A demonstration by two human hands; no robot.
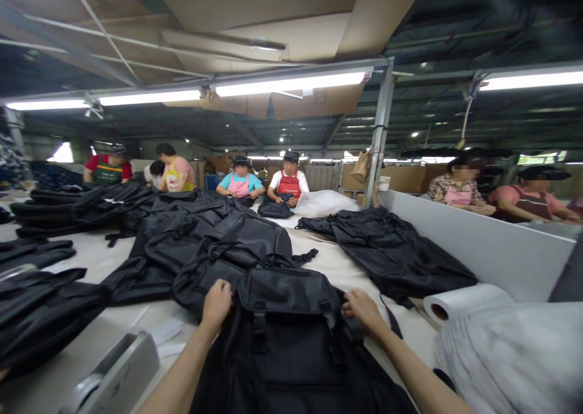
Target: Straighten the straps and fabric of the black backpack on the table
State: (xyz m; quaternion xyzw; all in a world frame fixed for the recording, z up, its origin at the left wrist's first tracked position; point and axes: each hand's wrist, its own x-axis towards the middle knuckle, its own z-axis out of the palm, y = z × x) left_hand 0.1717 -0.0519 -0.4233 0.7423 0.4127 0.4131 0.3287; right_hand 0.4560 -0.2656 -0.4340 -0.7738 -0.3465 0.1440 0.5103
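Note:
A black backpack (296, 347) with a top flap and two buckled straps lies on the table directly before me, its lower part cut off by the frame. My left hand (218, 302) is closed on the backpack's left edge beside the flap. On the other side, my right hand (362, 309) has its fingers bent round the right edge near the flap's corner. More black backpacks (228, 226) are heaped just beyond it and touch its top.
At the lower left stands a grey tape dispenser (121, 371) near paper scraps. Flat black bags (392, 250) lie at the right, by a plastic roll (469, 302) and white wrapping (519, 353). A low grey partition (473, 238) borders the table. Several people sit beyond.

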